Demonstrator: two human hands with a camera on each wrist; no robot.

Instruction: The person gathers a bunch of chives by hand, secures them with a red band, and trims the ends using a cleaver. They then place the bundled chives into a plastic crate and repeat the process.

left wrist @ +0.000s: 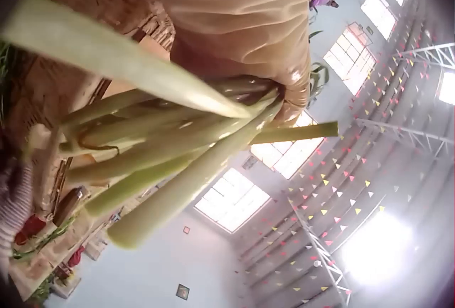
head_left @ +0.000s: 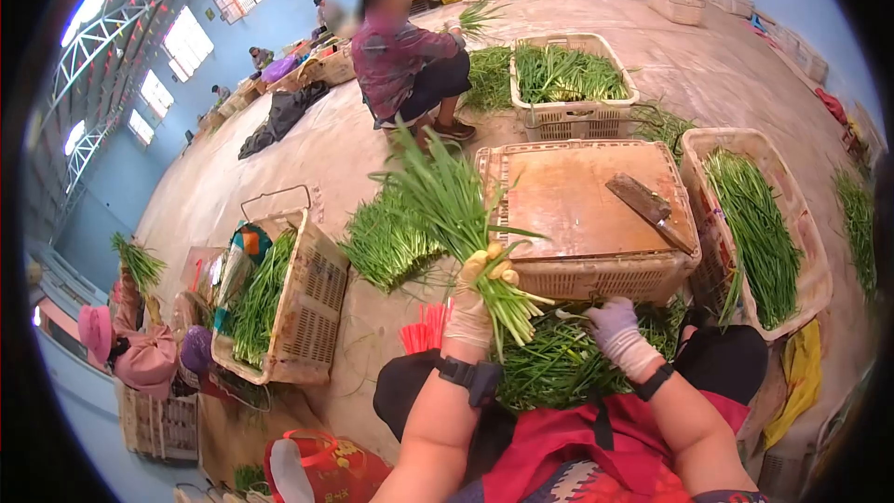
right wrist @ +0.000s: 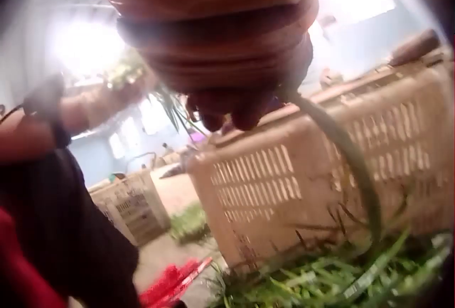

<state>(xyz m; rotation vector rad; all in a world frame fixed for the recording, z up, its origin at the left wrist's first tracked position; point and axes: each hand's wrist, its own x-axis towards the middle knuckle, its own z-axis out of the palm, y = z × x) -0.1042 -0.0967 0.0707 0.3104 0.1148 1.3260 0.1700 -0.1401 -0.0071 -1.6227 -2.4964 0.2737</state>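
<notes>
My gloved left hand (head_left: 470, 303) grips a bunch of green garlic-like stalks (head_left: 447, 191) near its pale cut ends, the leaves fanning up and away. In the left wrist view the thick pale ends (left wrist: 163, 158) jut out below the gloved palm (left wrist: 242, 23). Low over a heap of loose greens (head_left: 559, 368) in front of my lap is my gloved right hand (head_left: 622, 331). Its fingers are curled in the right wrist view, and a single green leaf (right wrist: 348, 151) trails from them toward the heap.
An upturned crate with a board (head_left: 577, 191) stands ahead, a knife (head_left: 647, 210) lying on it. Crates of greens stand at right (head_left: 759, 224), behind (head_left: 573, 74) and left (head_left: 312, 293). More stalks (head_left: 391, 237) lie on the floor. A person (head_left: 405, 65) squats beyond.
</notes>
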